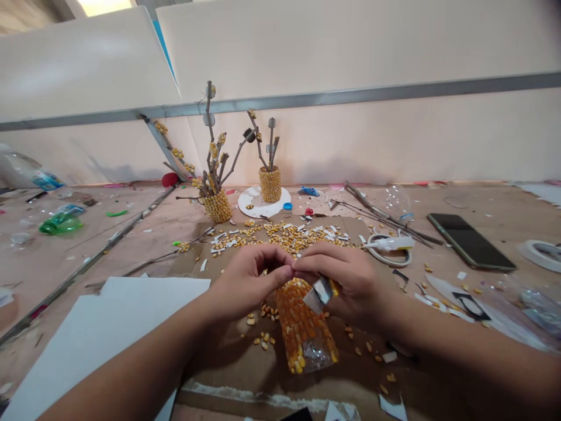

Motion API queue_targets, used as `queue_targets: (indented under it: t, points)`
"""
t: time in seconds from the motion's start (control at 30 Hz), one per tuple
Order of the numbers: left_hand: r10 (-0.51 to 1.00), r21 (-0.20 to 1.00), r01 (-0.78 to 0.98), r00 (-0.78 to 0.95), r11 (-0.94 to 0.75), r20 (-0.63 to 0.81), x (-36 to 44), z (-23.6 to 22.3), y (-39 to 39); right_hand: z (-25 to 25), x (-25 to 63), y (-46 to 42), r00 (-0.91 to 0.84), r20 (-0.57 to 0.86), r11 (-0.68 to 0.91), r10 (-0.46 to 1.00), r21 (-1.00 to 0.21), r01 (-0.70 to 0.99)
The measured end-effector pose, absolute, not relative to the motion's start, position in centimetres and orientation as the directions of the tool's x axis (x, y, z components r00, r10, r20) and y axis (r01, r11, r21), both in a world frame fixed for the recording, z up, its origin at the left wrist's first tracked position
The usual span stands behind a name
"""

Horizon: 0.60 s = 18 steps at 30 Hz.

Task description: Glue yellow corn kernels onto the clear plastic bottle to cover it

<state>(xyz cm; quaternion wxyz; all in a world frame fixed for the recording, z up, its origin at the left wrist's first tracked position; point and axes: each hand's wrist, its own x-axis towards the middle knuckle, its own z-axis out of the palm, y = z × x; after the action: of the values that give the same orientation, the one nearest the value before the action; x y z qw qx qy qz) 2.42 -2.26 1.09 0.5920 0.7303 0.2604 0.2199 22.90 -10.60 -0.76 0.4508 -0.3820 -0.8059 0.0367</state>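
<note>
A clear plastic bottle piece [302,327] covered in rows of corn kernels lies on the brown cardboard [245,374], below my hands. My left hand [252,278] is closed, thumb and forefinger pinched at a small thing I cannot make out. Its fingertips meet those of my right hand [350,275] just above the far end of the bottle. My right hand is closed around a yellow cutter [322,294] with a flat metal blade end pointing down and left. Loose corn kernels [289,237] and white paper strips lie beyond my hands.
Two kernel-covered pots with twigs [218,206] [270,184] stand at the back, one on a white disc [245,203]. White sheets [100,339] lie left. A glue tool [392,242], a phone [471,241] and a tape roll [543,255] lie right.
</note>
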Motion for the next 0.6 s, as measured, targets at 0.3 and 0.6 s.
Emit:
queue_targets:
  t: [0.3,0.6]
  points:
    - [0.712,0.987,0.08,0.701,-0.139,0.043,2.5,1.4,-2.6,-1.0,24.7,-9.7,-0.253,0.575,0.555,0.778,-0.442,0.705]
    - [0.663,0.969,0.099,0.745,-0.228,0.08,2.2,1.1,-3.1,-0.8,24.4,-9.9,-0.306,0.472,0.491,0.827,-0.341,0.801]
